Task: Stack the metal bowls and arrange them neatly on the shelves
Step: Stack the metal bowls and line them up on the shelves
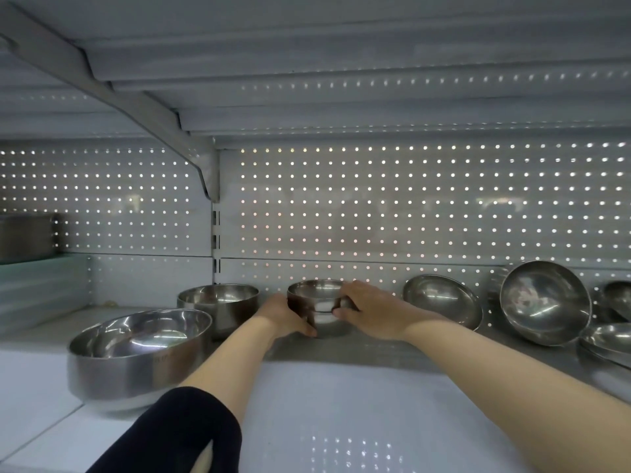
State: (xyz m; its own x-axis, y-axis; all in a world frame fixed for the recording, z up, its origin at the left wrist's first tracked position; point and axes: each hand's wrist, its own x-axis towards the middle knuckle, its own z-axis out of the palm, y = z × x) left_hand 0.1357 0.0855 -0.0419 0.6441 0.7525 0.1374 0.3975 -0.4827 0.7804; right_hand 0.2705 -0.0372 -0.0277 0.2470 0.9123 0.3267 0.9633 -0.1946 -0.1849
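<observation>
A big bowl [138, 356] sits at the shelf's [341, 404] front left, a middle bowl [218, 303] behind it. Next comes the small stack [317, 303], well back near the pegboard [375, 206]: the left hand [283, 317] has its fingers curled round the left side, and the right hand [368, 310] grips the rim and right side. To do this well, I'd say keep the stack level, set it down square and in line with its neighbours. It looks like two shiny steel bowls nested, upright, mirror-bright. Right of it, loose bowls [543, 302] lean tilted against the back, not yet stacked.
</observation>
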